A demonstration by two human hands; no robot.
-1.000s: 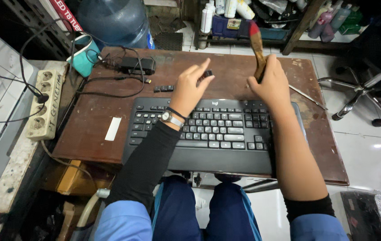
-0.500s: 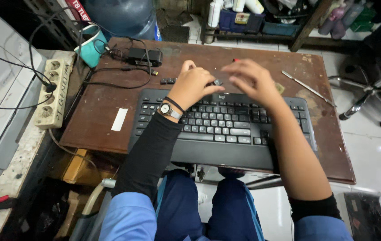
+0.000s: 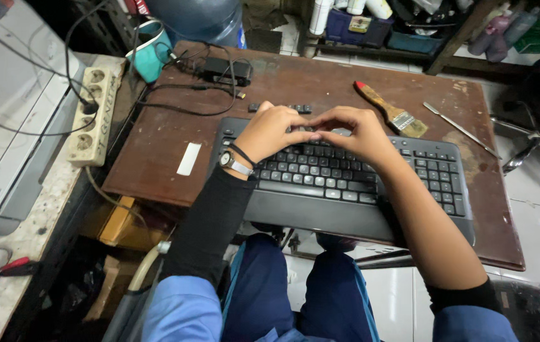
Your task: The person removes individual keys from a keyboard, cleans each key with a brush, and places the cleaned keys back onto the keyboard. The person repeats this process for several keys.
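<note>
Cluttered workshop surroundings framed a worn brown wooden desk (image 3: 175, 158), with white floor tiles showing beyond its right edge. Far to the left of the hands, a cream power strip (image 3: 96, 114) lay on a neighbouring pale counter, its black cables trailing toward a teal cup (image 3: 150, 50) and a black adapter (image 3: 226, 68) at the desk's far left corner. Nearer, just left of the left hand, a small white strip of tape (image 3: 189, 158) lay flat on the wood. A black keyboard (image 3: 346, 190) lay under both hands, reaching from the left wrist out to well past the right forearm. The left hand (image 3: 269, 132), a watch at its wrist, rested curled over the upper left keys, fingers bent inward. The right hand (image 3: 355, 132) mirrored it, also curled, and the fingertips of both met at the middle of the top key rows; they seemed pinched on something small there, though I could not tell what, if anything, they held. Just beyond the hands a short black strip of loose keys (image 3: 282, 107) lay on the desk. Right of the right hand a paintbrush (image 3: 391, 113) with a wooden handle and red tip lay slanted, free of either hand, and farther right a thin metal tool (image 3: 460, 130) lay at a similar angle.
</note>
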